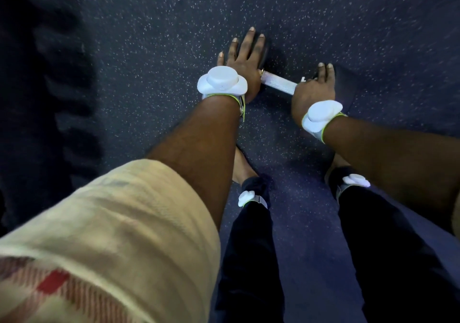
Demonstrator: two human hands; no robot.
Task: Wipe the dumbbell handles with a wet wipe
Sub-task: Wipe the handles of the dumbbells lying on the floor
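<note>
Dark speckled floor [149, 49]. The dumbbell [278, 82] lies on it. Left grip [245, 59] released, straight fingers pressing one head. Right grip [315, 91] covers the other end, possibly over a white wipe [303, 79]; its closure cannot be told.

One dumbbell [347, 83] lay in the upper centre of the frame, with one silver handle [278, 82] and two dark heads, and one small white scrap [303, 79] showed at the handle's right end. Two hands were there, the left hand [245, 60] and the right hand [313, 91], on two bare forearms, with one cream sleeve [119, 223] at the lower left. Four white trackers were counted, two wrist trackers [222, 80] in the upper centre and two ankle trackers [246, 197] lower down, on two legs in dark trousers [251, 260] at the lower right.
</note>
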